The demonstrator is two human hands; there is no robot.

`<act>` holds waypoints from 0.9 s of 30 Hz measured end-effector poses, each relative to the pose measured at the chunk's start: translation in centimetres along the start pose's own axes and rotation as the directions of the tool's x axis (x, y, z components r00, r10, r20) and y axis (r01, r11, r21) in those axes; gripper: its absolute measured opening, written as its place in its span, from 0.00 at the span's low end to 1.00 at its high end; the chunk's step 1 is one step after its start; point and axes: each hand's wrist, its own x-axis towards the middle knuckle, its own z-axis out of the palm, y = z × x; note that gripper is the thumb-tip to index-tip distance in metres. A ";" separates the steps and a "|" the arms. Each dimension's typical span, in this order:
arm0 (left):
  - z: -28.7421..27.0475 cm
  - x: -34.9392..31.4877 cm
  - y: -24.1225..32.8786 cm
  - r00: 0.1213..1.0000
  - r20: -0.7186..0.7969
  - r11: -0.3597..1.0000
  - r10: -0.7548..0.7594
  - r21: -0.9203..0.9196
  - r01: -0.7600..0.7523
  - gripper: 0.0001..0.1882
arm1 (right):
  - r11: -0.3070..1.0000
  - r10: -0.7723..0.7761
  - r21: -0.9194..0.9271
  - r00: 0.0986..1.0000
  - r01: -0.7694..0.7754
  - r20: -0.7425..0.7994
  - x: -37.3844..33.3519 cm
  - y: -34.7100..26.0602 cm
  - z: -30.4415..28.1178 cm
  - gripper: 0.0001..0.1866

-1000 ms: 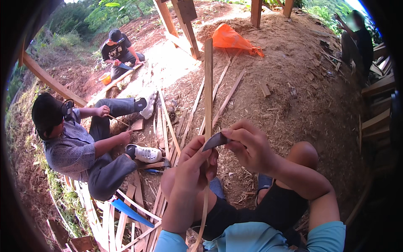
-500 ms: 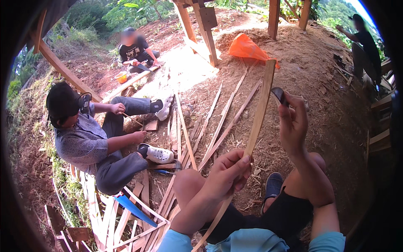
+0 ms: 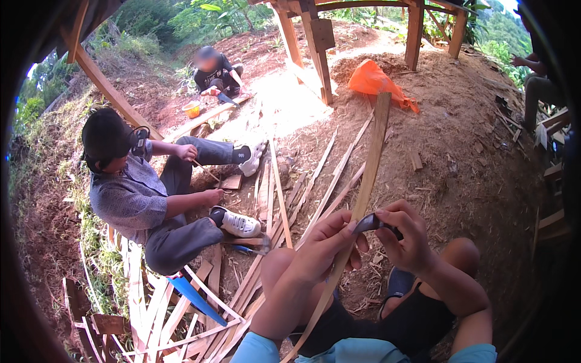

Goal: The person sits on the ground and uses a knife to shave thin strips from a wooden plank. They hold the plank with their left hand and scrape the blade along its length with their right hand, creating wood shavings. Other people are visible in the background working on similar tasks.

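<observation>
At nine o'clock we see a seated co-worker [image 3: 128, 196]; at seven, a blue blade [image 3: 196, 300]. At five, our left hand [image 3: 321, 249] has its fingers closed on a wooden strip [image 3: 370, 169] tilting toward one; at four, our right hand [image 3: 407, 239] pinches a dark curved blade [image 3: 366, 224] over it.

I find an open-air woodworking site on a bare earth slope [image 3: 460, 163], bordered by greenery [image 3: 221, 21]. Supporting evidence: timber posts [image 3: 414, 39] standing in the ground; loose wood strips [image 3: 136, 296] heaped and strewn about; a blue saw [image 3: 196, 300] lying on them; a hammer [image 3: 265, 243] nearby; a wooden strip [image 3: 373, 160] gripped in my rig's left hand [image 3: 324, 245].
</observation>
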 end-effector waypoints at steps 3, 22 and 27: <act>-0.3 0.4 -0.4 1.000 -0.005 1.000 -0.004 -0.021 0.004 0.12 | 0.999 -0.003 -0.053 1.000 0.004 0.017 0.2 -0.3 -0.2 0.11; 1.1 1.0 -1.0 0.998 -0.045 0.999 0.039 0.035 -0.037 0.10 | 0.982 -0.042 -0.188 0.985 0.010 -0.165 1.2 1.1 -0.3 0.12; 1.2 1.0 -0.7 0.998 -0.045 0.998 0.037 0.047 -0.035 0.10 | 0.975 -0.026 -0.223 0.985 -0.014 -0.173 1.6 0.7 -0.4 0.13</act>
